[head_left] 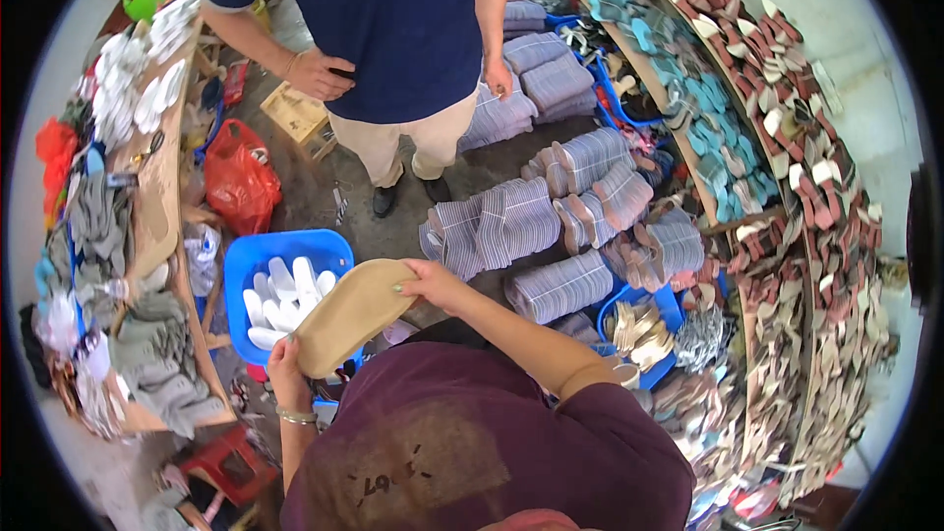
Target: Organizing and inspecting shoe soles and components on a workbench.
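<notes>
A large tan insole-shaped piece is held tilted in front of my chest, between both hands. My left hand grips its lower left end, fingers closed at the edge. At the upper right end, my right hand pinches the rim, thumb on top. Just behind and partly under the piece stands a blue basin with several white shoe-sole-shaped pieces inside. The piece hides the basin's near right part.
Ahead stands another person in a dark blue shirt. Striped bundles lie on the floor to the right. Racks of teal shoe parts and brown ones rise beyond. A bench at left bears grey pieces; near it sits a red bag.
</notes>
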